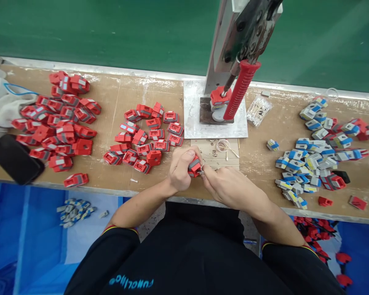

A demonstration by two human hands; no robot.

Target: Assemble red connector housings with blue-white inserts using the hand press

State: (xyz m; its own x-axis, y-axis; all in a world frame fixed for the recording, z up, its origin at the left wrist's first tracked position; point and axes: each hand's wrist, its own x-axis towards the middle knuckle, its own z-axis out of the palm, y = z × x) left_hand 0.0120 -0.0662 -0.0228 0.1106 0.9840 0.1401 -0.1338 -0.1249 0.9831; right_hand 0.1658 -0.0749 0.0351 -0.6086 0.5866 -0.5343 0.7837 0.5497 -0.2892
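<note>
In front of my body, near the table's front edge, my left hand (181, 169) is wrapped round a red plastic toy part (194, 164). Fingers of my right hand (230, 186) pinch together against that part's right side, on a small shiny piece (201, 171) too small to name. Just beyond the hands lie a small round clear dish (222, 145), cotton swabs (233, 152) and tiny metal bits (214, 153) on a pale sheet. Another red part (220, 96) sits in the lever press (217, 45), under its plunger.
Red-and-grey parts lie in a group (153, 134) left of the press and a bigger heap (61, 119) beyond. White, blue and yellow parts (307, 155) cover the right side. A phone (15, 159) lies far left. The press's red handle (241, 90) hangs over its metal base (197, 127).
</note>
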